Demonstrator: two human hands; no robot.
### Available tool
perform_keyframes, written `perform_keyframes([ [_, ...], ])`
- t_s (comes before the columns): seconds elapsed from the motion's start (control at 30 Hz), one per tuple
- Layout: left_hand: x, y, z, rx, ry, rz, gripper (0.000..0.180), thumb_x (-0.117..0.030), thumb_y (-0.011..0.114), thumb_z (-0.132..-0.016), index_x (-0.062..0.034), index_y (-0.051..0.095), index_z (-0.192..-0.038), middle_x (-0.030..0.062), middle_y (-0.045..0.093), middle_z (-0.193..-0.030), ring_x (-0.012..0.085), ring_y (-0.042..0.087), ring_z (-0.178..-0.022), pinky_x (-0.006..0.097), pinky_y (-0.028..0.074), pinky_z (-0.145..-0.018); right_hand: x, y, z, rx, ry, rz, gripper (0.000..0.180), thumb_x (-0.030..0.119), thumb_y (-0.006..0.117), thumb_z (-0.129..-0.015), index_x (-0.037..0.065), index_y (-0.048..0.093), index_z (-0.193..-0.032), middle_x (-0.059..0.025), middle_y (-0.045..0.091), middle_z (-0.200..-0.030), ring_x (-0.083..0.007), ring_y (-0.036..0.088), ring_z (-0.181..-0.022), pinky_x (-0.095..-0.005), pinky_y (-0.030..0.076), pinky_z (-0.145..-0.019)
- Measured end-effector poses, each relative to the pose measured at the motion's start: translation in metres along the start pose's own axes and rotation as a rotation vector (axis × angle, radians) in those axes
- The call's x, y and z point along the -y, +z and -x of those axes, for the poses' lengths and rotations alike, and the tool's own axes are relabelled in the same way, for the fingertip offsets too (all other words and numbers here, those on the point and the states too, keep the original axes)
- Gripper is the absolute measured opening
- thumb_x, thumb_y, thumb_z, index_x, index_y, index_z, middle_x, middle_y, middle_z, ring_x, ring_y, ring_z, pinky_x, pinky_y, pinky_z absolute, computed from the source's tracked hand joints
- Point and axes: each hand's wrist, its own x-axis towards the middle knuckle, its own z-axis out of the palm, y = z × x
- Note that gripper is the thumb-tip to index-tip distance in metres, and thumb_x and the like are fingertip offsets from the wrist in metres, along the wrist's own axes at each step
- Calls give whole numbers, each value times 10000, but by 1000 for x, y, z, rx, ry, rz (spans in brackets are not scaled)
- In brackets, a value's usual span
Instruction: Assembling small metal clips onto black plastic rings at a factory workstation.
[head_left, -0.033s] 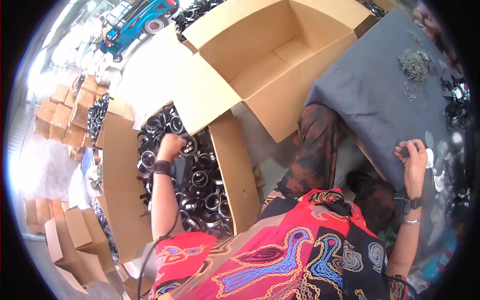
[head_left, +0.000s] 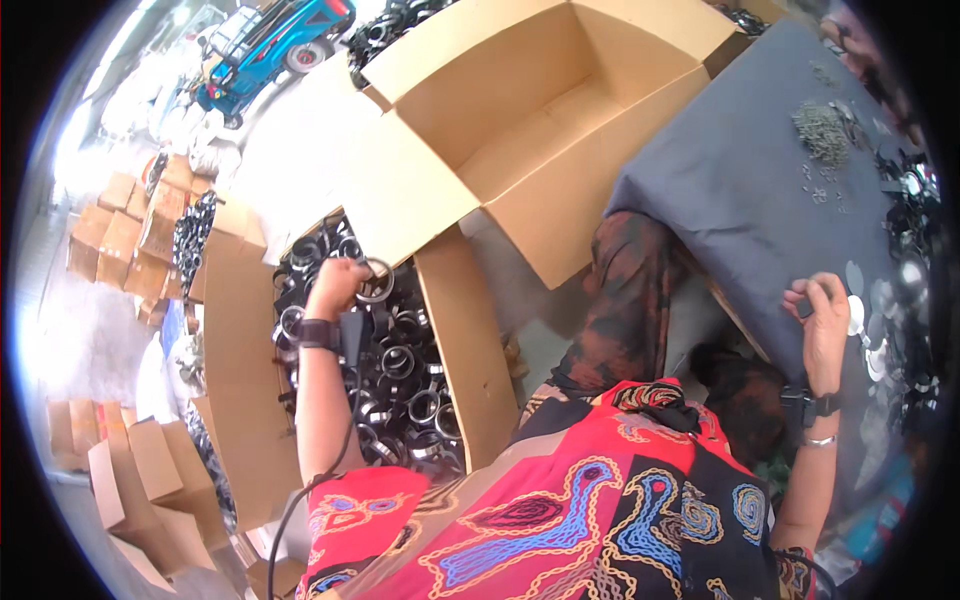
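Observation:
My left hand is closed on a black part with a shiny metal ring, just above a heap of similar black ringed parts. They fill an open cardboard box at my left. Over the grey-covered table on the right, my right hand is closed, thumb and fingers pinching a small dark piece whose kind I cannot make out. Pale round discs lie on the table beside that hand.
Ahead stands a large open cardboard box, its flap overhanging the parts box. Small metal pieces are piled on the grey cloth. Stacked cartons and a blue three-wheeled vehicle are farther left. Black parts crowd the table's right side.
My left hand has shifted slightly left and up, and the ringed part in it now shows more clearly above the heap. My right hand has barely moved.

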Motion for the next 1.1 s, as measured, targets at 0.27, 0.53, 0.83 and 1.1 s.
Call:
perform_keyframes([
  [0.27,-228,125,45,693,499,723,194,-219,575,-925,-28,592,-898,33,566,-651,104,480,-392,208,390,-361,25,81,24,401,-410,224,236,112,633,-860,5,648,-1070,31,616,-737,-44,511,-636,-234,432,-577],
  [0.53,-329,275,111,1275,397,855,373,-291,590,-926,6,532,-1144,72,589,-742,147,538,-461,240,427,-406,-5,44,24,266,-228,318,213,171,666,-836,-22,594,-783,-103,527,-592,-114,466,-578,-323,409,-559],
  [0.83,-334,350,177,1042,933,724,678,20,641,-814,1,333,-1418,35,589,-914,73,541,-769,197,448,-690,4,-22,19,89,-143,542,162,173,653,-837,12,636,-833,-89,572,-638,-146,533,-599,-341,446,-584],
  [1.1,-336,360,166,951,924,709,530,-20,620,-837,5,450,-1338,57,629,-944,85,573,-767,233,495,-682,18,-124,-8,-266,-281,1634,124,89,524,-803,20,607,-863,-193,592,-891,-343,629,-743,-459,506,-654],
])
